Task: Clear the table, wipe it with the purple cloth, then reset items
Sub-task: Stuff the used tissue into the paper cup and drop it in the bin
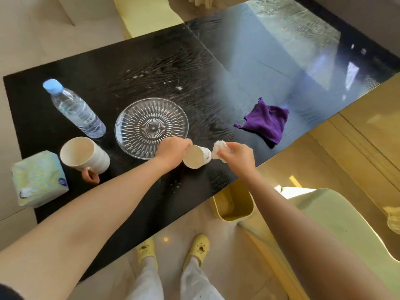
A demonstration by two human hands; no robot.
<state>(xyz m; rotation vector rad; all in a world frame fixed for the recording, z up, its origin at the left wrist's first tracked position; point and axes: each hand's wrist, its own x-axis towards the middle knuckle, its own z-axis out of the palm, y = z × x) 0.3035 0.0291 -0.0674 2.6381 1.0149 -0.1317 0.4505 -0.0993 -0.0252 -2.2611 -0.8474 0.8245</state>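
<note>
Ok so, one shot from the head cam looking down at a glossy black table (121, 61). Counting what's on it: one plastic water bottle (74, 109) with a light blue cap lying on its side at the left, one clear cut-glass plate (140, 118) in the middle, one cream mug (85, 156) with its handle pointing toward the near edge, one soft tissue pack (39, 178) at the near left corner just beside the mug, and one purple cloth (265, 122) bunched up on the right side, well apart from both hands.

Then two hands. The left hand (173, 151) has its fingers wrapped around one small paper cup (197, 156), tipped sideways with its open mouth facing the camera, right at the near rim of the plate. The right hand (237, 155) has its fingers pinched on one crumpled white tissue (218, 149), and the wad is touching the bottom end of the cup.

Few pale crumbs scattered on the table too, beyond the plate and near the front edge.

Below the table edge there's one yellow bin (234, 207) on the floor, plus two yellow clogs (198, 245)
</note>
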